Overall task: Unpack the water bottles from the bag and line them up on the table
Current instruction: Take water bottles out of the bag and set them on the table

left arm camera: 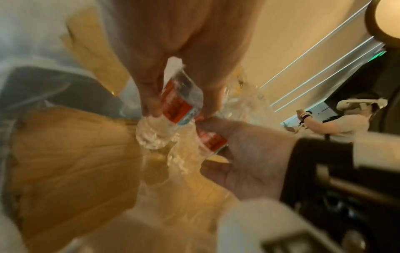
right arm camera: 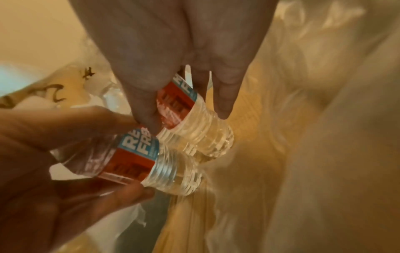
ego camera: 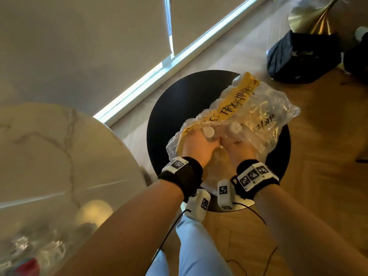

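A clear plastic bag (ego camera: pixel 264 116) with a yellow stripe and black writing lies on a round black stool (ego camera: pixel 169 108). Both my hands are inside its mouth. My left hand (ego camera: pixel 196 145) grips a small water bottle (ego camera: pixel 208 132) with a white cap. In the left wrist view its fingers (left arm camera: pixel 151 102) wrap the red-labelled bottle (left arm camera: pixel 184 95). My right hand (ego camera: pixel 240 149) grips a second bottle (ego camera: pixel 236 127) beside the first. The right wrist view shows that hand (right arm camera: pixel 188 119) round its bottle (right arm camera: pixel 201 137), with the left hand's bottle (right arm camera: pixel 134 159) touching it.
A round marble table (ego camera: pixel 49 156) stands to the left of the stool, with blurred bottles (ego camera: pixel 39 250) at its near edge. A black bag (ego camera: pixel 302 56) lies on the wooden floor at the far right. Another person (left arm camera: pixel 337 119) stands in the background.
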### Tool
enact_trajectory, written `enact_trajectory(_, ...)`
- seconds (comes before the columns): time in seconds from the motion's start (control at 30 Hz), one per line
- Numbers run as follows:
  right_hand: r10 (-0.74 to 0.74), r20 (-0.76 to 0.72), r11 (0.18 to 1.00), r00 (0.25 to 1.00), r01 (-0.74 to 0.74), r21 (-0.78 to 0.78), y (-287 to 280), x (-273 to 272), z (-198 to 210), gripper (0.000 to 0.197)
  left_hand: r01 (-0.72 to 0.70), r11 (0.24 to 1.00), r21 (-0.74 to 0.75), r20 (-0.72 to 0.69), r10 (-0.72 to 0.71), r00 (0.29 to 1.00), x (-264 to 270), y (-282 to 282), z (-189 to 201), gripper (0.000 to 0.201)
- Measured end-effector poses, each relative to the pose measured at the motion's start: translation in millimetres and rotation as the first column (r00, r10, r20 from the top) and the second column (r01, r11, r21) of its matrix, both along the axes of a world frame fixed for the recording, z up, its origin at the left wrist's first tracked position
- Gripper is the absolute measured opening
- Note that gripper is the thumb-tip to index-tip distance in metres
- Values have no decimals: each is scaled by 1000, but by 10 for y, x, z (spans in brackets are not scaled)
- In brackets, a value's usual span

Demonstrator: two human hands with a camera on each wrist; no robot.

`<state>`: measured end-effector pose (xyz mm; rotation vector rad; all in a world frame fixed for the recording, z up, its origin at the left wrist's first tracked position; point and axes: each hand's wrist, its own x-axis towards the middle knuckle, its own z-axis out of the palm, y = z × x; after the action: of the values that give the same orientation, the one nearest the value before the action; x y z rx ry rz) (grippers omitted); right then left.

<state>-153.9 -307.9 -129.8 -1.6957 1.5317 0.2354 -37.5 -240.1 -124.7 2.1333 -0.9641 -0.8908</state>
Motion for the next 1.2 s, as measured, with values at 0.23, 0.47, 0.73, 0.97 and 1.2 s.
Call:
enact_trajectory(0.23, 115, 232, 993, 966, -106, -53, 527, -191, 207, 43, 197, 979, 56, -84, -192, 978, 162, 668, 486, 62)
enact_trajectory(0.47, 260, 459, 966, 850, -238, -105, 1444, 21, 912, 44, -39, 997, -60, -152, 29, 988, 265, 2134, 1161, 52)
enact_trajectory(0.73, 372, 588, 868, 719, -493, 54, 2813, 632, 947, 60, -424, 904, 56, -106, 427, 898, 358, 4052, 1225, 52)
enact_trajectory(0.97, 611, 518, 717, 599, -695, -42, 3871, 1120, 679, 72, -634, 756, 162, 12, 641, 767, 468, 5229, 968, 59)
enact_trajectory(1.2, 640, 510, 679, 575, -734, -23, 4117, 1222, 560, 72, -667, 730, 149, 14, 673, 740, 528, 5361, 871, 77)
